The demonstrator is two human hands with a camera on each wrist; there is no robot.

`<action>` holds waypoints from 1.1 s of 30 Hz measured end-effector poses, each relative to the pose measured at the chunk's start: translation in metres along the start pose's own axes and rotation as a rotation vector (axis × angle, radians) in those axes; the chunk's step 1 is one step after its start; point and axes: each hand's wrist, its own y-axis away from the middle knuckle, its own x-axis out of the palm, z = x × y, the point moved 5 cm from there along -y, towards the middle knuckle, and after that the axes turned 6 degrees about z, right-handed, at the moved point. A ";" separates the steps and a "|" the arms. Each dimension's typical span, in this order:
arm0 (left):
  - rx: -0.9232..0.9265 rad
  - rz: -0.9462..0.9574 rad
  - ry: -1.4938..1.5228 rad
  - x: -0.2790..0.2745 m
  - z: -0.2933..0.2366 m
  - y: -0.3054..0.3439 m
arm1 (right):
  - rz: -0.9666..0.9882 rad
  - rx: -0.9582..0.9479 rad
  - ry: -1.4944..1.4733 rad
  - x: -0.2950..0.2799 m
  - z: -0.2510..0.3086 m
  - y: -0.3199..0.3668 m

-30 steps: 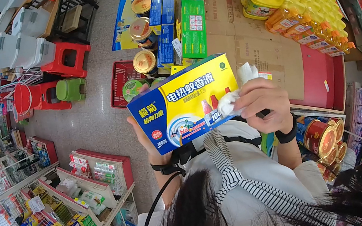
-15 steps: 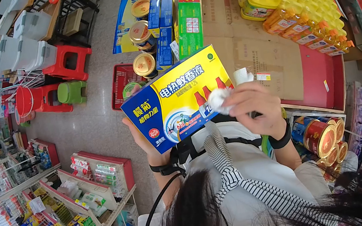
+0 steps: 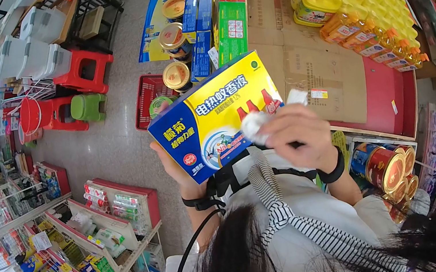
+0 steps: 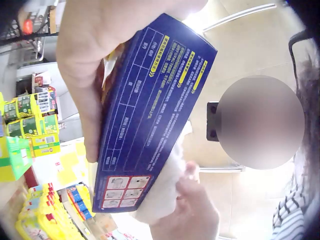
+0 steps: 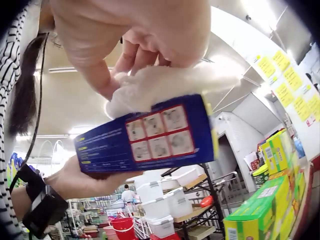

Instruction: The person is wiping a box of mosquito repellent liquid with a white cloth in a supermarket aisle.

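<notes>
A blue and yellow box (image 3: 214, 116) is held tilted in front of the person's chest. The left hand (image 3: 176, 169) grips it at its left end, thumb and fingers on opposite sides, as the left wrist view (image 4: 95, 65) also shows. Pinched in the right hand (image 3: 302, 135) is a crumpled white cloth or tissue (image 3: 256, 127), which lies against the lower right part of the printed face. In the right wrist view the white wad (image 5: 150, 87) touches the box (image 5: 145, 137) along its edge, under curled fingers.
Beyond the box stand gold-lidded tins (image 3: 176, 75), blue cartons (image 3: 200, 51) and a green carton (image 3: 230, 32) beside flattened cardboard (image 3: 314, 69). Yellow jugs (image 3: 317, 5) fill the upper right. A red basket (image 3: 149, 93) is on the floor; shelves (image 3: 129, 262) stand at lower left.
The right hand with the white wad has moved left across the box's face, away from its right edge. The box has shifted slightly left and up.
</notes>
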 end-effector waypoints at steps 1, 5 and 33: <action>0.002 -0.002 0.002 -0.001 0.000 0.001 | -0.051 0.058 0.063 -0.006 -0.005 0.003; 0.001 -0.020 0.000 -0.006 -0.003 0.002 | -0.169 0.120 0.127 -0.001 -0.004 0.000; -0.076 0.124 -0.194 0.038 0.033 0.005 | -0.282 0.108 0.042 0.007 0.000 -0.027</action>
